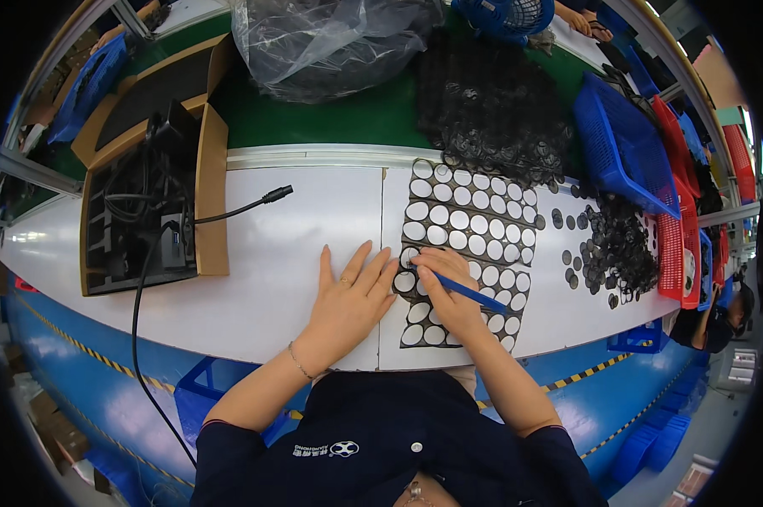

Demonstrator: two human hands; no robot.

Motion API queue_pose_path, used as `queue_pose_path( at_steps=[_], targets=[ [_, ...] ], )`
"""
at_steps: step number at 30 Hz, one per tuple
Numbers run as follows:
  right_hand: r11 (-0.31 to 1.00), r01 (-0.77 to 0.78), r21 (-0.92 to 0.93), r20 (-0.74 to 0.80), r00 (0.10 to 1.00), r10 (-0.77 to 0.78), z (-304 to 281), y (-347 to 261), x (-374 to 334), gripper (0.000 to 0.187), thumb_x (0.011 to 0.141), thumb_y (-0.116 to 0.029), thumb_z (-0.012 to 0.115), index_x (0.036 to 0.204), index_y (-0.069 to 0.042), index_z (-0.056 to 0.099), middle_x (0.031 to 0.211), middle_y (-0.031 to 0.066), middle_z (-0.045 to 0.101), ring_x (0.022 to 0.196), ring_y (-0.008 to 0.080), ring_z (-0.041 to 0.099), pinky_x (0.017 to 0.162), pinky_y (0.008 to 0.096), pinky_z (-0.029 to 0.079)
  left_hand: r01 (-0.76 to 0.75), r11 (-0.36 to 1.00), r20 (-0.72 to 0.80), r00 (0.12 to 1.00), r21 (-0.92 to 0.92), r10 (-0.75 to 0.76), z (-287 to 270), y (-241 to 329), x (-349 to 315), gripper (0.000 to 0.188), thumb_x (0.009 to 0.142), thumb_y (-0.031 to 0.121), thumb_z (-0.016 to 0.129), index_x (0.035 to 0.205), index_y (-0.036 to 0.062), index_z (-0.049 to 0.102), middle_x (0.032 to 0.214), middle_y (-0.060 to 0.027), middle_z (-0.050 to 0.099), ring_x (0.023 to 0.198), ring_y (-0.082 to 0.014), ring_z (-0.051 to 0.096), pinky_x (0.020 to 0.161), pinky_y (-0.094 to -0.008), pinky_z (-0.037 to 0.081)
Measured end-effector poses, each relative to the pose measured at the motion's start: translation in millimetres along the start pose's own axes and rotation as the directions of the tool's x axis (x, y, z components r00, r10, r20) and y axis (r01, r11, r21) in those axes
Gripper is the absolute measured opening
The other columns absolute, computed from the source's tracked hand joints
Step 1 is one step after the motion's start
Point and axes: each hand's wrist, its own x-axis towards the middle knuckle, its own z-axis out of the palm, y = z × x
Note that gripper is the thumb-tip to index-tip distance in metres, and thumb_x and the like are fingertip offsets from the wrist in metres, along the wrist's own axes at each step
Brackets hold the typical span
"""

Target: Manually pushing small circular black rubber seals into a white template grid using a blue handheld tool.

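Observation:
My left hand [352, 296] lies flat with fingers spread on the white tabletop, its fingertips beside the left edge of a dark sheet. My right hand [453, 296] is closed around a slim blue pen-shaped tool [474, 294] and rests over the sheet's left part. The tool's rear end slants toward the lower right; its tip is hidden by the fingers. The black sheet [504, 264] carries rows of white round discs [477, 225]. My right hand covers some of the discs.
Loose black discs [610, 249] lie scattered to the right, beside blue [626, 160] and red baskets [670, 258]. Behind lie a heap of black cut-out sheets [491, 101] and a clear plastic bag [331, 42]. A cardboard box [214, 194] with cables stands left.

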Motion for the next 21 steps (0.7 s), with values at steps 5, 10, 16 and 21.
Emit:
queue_pose_path(
  at_steps=[5, 10, 16, 21],
  targets=[
    [0.999, -0.031, 0.035, 0.033, 0.999, 0.03, -4, -3, 1, 0.021, 0.098, -0.018, 0.064, 0.112, -0.006, 0.075, 0.116, 0.014, 0.073, 0.12, 0.0299, 0.062, 0.112, 0.0446, 0.037, -0.028, 0.999, -0.022, 0.999, -0.017, 0.028, -1, 3, -7, 0.049, 0.091, 0.03, 0.072, 0.136, 0.0128, 0.062, 0.148, -0.0054, 0.053, 0.144, -0.0276, 0.041, 0.112, -0.0738, 0.024],
    [0.999, -0.042, 0.031, 0.049, 0.998, 0.04, -5, -4, 1, 0.021, 0.098, -0.019, 0.065, 0.112, -0.007, 0.076, 0.116, 0.0133, 0.073, 0.12, 0.0289, 0.062, 0.113, 0.045, 0.035, -0.023, 0.999, -0.041, 0.999, -0.029, 0.021, 1, 2, -8, 0.047, 0.091, 0.029, 0.072, 0.134, 0.0136, 0.064, 0.148, -0.0056, 0.054, 0.145, -0.027, 0.04, 0.113, -0.073, 0.022],
    [0.999, 0.001, -0.036, 0.041, 0.999, 0.001, -1, -3, 1, 0.02, 0.097, -0.019, 0.067, 0.111, -0.007, 0.076, 0.115, 0.0106, 0.073, 0.12, 0.027, 0.063, 0.112, 0.0466, 0.036, -0.016, 0.999, -0.042, 0.999, -0.037, 0.014, 2, 2, -8, 0.048, 0.09, 0.03, 0.072, 0.135, 0.0138, 0.064, 0.148, -0.0054, 0.054, 0.146, -0.0269, 0.04, 0.114, -0.0722, 0.02],
    [0.921, 0.273, -0.278, 0.018, 0.96, -0.279, 7, 0, -2, 0.024, 0.091, -0.01, 0.071, 0.114, -0.006, 0.073, 0.117, 0.0101, 0.072, 0.12, 0.028, 0.064, 0.109, 0.0482, 0.04, -0.011, 0.999, -0.035, 0.999, -0.035, 0.01, 1, 2, -8, 0.048, 0.09, 0.03, 0.072, 0.135, 0.0141, 0.064, 0.148, -0.0051, 0.053, 0.146, -0.028, 0.039, 0.113, -0.0733, 0.02]
  ],
)
